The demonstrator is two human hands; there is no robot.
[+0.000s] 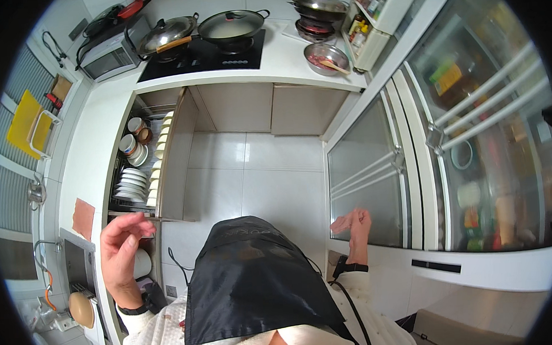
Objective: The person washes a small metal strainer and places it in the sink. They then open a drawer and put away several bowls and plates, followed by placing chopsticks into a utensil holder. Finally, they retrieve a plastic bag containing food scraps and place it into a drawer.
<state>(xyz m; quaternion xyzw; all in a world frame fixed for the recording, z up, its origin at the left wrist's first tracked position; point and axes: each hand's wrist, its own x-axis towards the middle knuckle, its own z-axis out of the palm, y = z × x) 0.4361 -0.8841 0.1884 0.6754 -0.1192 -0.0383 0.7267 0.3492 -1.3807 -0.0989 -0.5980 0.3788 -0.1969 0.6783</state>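
My left hand (122, 248) is raised beside the left counter, fingers bent and thumb apart, with nothing in it. Just beyond it a pull-out dish drawer (175, 163) stands open. Inside are stacked white plates (130, 184), several bowls (127, 143) and a row of pale dishes (160, 150) along its front panel. On the right, my right hand (360, 224) is held up before a glass-fronted door (365, 182), its fingers curled. A pinkish patch beside it on the glass looks like its reflection. Whether that hand holds anything cannot be made out.
At the back, a lidded wok (231, 27) and a lidded pan (168, 33) sit on a black cooktop (205, 64). A steel bowl (326, 59) holds reddish food and a wooden utensil. A pinkish cloth (83, 218) lies near the sink (79, 262). A microwave (113, 54) fills the corner.
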